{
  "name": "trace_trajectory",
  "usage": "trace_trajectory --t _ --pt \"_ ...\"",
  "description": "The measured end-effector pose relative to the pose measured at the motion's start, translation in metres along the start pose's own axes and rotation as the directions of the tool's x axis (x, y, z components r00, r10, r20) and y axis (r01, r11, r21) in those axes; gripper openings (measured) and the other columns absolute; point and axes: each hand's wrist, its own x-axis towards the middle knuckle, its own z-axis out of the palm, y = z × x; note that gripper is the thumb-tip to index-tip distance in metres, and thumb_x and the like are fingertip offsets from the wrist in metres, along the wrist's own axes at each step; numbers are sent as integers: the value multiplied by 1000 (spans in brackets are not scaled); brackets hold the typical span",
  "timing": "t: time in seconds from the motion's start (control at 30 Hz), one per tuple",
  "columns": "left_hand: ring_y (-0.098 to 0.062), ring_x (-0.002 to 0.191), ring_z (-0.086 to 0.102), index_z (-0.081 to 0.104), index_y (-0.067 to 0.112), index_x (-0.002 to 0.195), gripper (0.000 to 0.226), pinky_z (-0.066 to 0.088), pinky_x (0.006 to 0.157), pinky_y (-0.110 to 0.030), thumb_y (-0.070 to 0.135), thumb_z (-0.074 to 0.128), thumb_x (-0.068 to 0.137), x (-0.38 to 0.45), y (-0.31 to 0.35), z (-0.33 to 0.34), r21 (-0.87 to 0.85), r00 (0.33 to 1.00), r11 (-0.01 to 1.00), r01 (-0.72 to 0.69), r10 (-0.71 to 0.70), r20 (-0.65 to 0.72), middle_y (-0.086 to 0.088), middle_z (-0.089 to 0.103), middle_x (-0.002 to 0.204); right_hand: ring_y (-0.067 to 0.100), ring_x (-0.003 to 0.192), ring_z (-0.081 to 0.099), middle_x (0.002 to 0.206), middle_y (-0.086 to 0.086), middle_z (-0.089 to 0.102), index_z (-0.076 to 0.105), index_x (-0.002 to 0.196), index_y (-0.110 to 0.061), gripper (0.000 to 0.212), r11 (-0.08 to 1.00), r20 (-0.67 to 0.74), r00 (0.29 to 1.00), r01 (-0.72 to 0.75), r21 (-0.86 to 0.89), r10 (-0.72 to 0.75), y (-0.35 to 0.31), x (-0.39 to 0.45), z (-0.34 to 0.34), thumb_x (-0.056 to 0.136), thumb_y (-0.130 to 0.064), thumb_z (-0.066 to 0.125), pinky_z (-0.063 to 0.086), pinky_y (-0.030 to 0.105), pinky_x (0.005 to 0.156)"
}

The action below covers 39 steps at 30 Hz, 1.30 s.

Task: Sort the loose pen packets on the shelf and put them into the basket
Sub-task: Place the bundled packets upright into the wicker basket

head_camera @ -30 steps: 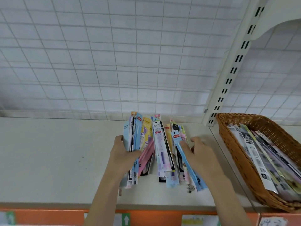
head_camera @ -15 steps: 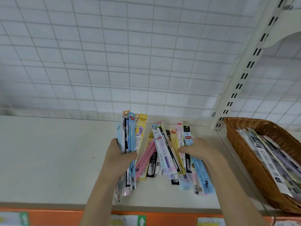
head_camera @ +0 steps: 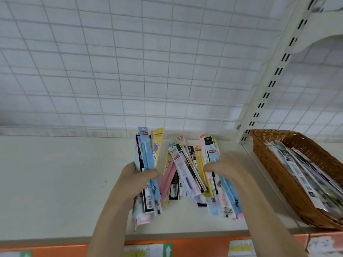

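My left hand (head_camera: 136,179) grips an upright bunch of pen packets (head_camera: 147,158), with a light blue one in front and a yellow one behind. To its right a loose pile of pen packets (head_camera: 187,175) lies fanned on the white shelf (head_camera: 55,182). My right hand (head_camera: 221,166) rests on the pile's right side, fingers curled round several packets, a blue one (head_camera: 212,153) among them. The brown wicker basket (head_camera: 274,173) sits at the right and holds several packets laid lengthwise.
A white wire grid wall (head_camera: 130,62) backs the shelf. A slotted white upright (head_camera: 272,80) stands between the pile and the basket. The shelf's front edge carries an orange strip with price labels (head_camera: 148,249).
The left hand's bunch has drawn away to the left, leaving a gap from the pile. My right hand has slid up the pile's right side and closed on packets there.
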Motion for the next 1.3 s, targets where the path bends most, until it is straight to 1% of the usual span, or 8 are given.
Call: trace_trajectory --t 0.27,0.33,0.4,0.5,0.6,0.9,1.2,1.3 --pt "-27 63 66 54 6 86 13 56 55 -35 -6 58 82 -2 9 -7 -153 994 986 62 -47 99 -18 59 76 26 72 53 77 20 49 56 85 2 6 997 -77 997 -23 77 29 2 -13 -15 82 -4 57 44 31 70" --pt "-23 59 65 54 8 88 16 56 49 -30 -7 56 83 -1 10 -4 -167 994 985 45 -27 110 -16 61 80 30 82 57 87 19 55 56 103 3 24 996 -103 995 3 85 6 7 -11 -21 80 -2 57 46 34 77" --pt "-17 51 61 56 11 90 22 54 46 -25 -10 53 83 0 13 0 -172 992 985 18 4 130 -13 67 84 36 102 60 115 24 58 47 127 -4 49 997 -103 995 0 75 7 11 -10 -25 79 -5 60 49 47 91" --pt "-14 44 56 57 9 89 18 50 44 -25 -8 57 83 2 15 5 -165 991 986 -18 40 130 -11 68 75 14 77 60 105 9 62 45 125 -13 48 993 -77 997 13 114 -4 16 -8 -29 81 -4 62 49 31 72" --pt "-13 42 54 58 8 85 5 47 45 -24 4 62 85 3 16 10 -181 995 983 -27 45 94 -5 64 64 12 64 60 92 10 64 45 118 -7 29 991 -114 992 72 116 -58 17 -5 -31 89 -4 53 41 22 53" --pt "-13 44 50 58 10 90 9 46 50 -25 17 64 87 10 40 31 -203 991 971 -124 130 15 -4 55 69 6 54 61 81 2 65 52 107 -11 20 923 -492 832 361 131 -255 -2 -19 -86 92 -23 54 42 20 49" --pt "-16 49 53 60 15 87 6 46 51 -27 18 65 86 -9 57 96 -185 983 967 -175 181 16 -2 57 67 21 63 52 71 4 55 54 94 -9 16 989 -565 820 143 40 -95 69 -16 -187 84 -21 59 36 24 52" --pt "-16 50 54 60 14 89 7 48 52 -27 18 64 86 -18 59 121 -177 984 969 -170 178 32 -3 57 70 27 76 56 92 10 59 50 110 -8 33 993 -585 811 69 94 -1 102 -9 -198 82 -24 60 43 30 59"
